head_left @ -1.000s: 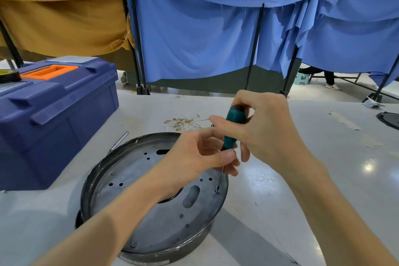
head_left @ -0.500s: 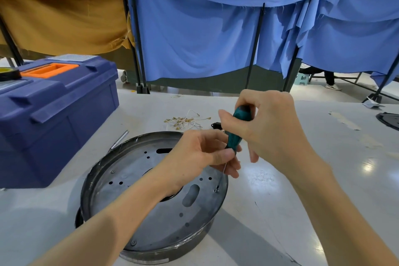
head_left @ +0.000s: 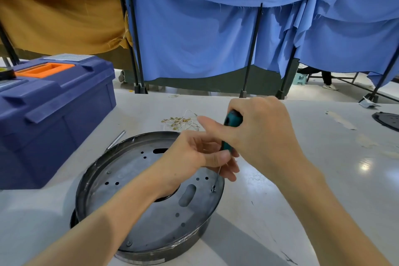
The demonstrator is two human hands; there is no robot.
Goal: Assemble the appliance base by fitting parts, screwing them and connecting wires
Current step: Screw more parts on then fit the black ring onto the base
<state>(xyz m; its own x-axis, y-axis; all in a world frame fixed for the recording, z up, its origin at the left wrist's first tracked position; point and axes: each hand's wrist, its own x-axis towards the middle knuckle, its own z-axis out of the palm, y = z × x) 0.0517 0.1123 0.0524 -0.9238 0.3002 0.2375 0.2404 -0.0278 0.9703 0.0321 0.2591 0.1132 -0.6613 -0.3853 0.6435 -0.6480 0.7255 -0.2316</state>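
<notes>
We count one screwdriver (head_left: 232, 119), one round base (head_left: 129, 170), one screw (head_left: 213, 189), two hands. Our right hand (head_left: 263, 134) clenched round teal handle; left hand (head_left: 190, 155) pinches thin shaft just below. Long axis near upright, slightly tilted, tip down on screw, just below left fingertips. Base dark grey metal, perforated, rimmed, under left wrist. One blue toolbox (head_left: 54, 114) well left of fingers.

Workshop: toolbox (head_left: 54, 101), curtained partitions (head_left: 194, 34).
</notes>
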